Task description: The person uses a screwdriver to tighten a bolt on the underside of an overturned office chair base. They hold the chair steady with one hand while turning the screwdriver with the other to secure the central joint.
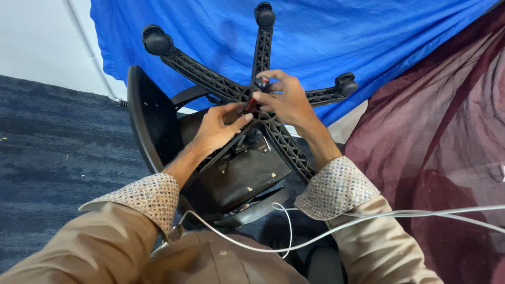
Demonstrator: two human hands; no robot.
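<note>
One office chair [231, 173] lies tipped, base up: 5 spokes, 3 casters seen. Your right hand [286, 100] pinches a small red tool [251, 103] at the hub; left hand [218, 126] w/ fingers half-curled rests on a spoke.

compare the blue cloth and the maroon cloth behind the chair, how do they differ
The blue cloth is opaque and hangs across the back; the maroon cloth is sheer, showing dark shapes through it, and drapes down the right side. Both are loose, wrinkled fabric.
</note>
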